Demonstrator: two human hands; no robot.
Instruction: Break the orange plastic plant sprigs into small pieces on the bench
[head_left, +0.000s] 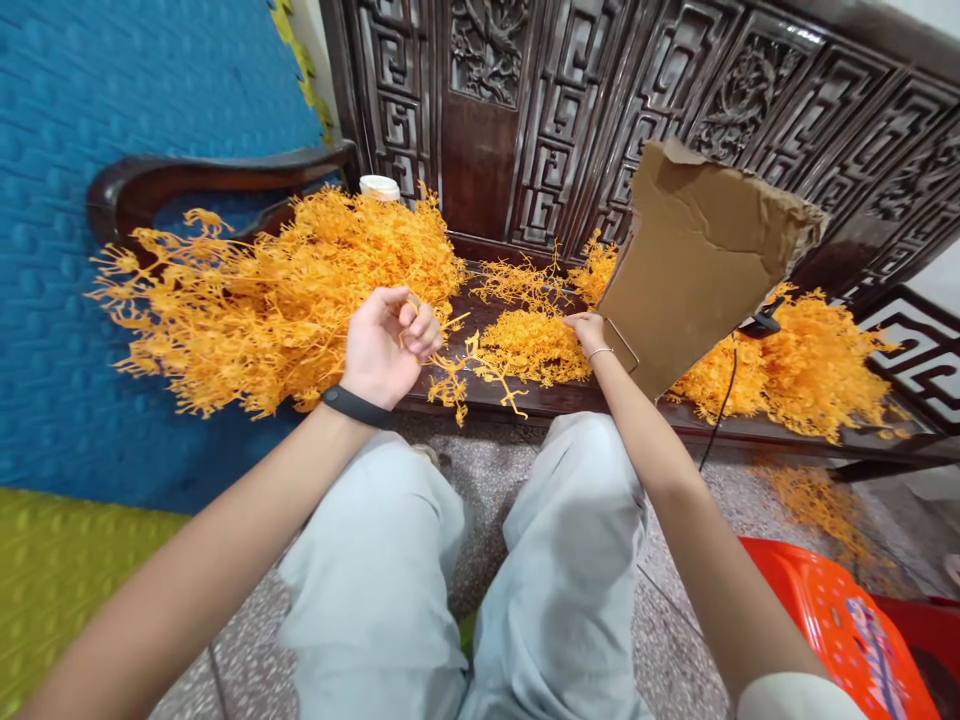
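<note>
My left hand (390, 345) is palm up with its fingers curled around the stem of an orange branched plastic sprig (487, 370), whose loose ends spread to the right. Beside and behind that hand rises a large heap of orange sprigs (247, 300). My right hand (589, 330) reaches to the edge of a smaller flat pile of orange sprigs (532, 345), fingers pressed together and pointing left. Whatever they pinch is too small to make out. Just right of this hand, a brown cardboard piece (690, 250) with a torn top edge stands tilted.
The dark carved wooden bench (480, 150) holds more orange sprigs (810, 365) at right, near a black clip-like object (761, 320) with a cable. A white round container (380, 187) sits behind the left heap. A red stool (832, 610) stands lower right; blue foam mat (45, 300) lies left.
</note>
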